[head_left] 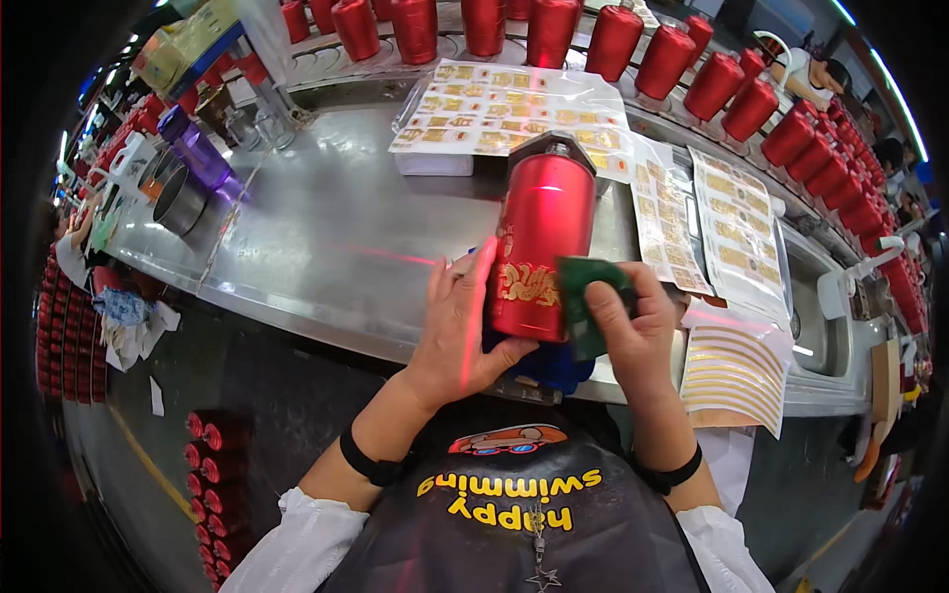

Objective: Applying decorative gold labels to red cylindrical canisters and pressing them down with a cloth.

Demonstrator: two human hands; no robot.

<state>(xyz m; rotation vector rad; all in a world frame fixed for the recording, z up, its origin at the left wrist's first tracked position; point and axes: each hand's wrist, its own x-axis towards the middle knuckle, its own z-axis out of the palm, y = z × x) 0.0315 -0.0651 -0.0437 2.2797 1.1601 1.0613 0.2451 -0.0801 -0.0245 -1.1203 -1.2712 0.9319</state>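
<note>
A red metal bottle (542,237) with a gold ornament on its side lies tilted over the near edge of the steel table (326,237), its base toward me. My left hand (463,331) grips it from the left, fingers against its side. On the right, my right hand (633,321) presses a small green card (585,296) against the bottle next to the gold ornament. A blue cloth (549,368) lies under the bottle's base.
Sheets of gold stickers (494,114) lie behind the bottle, with more sticker sheets (732,232) and curved gold strips (736,371) to the right. Rows of red bottles (712,84) line the back conveyor. A purple bottle (198,148) and metal ring (181,201) stand left.
</note>
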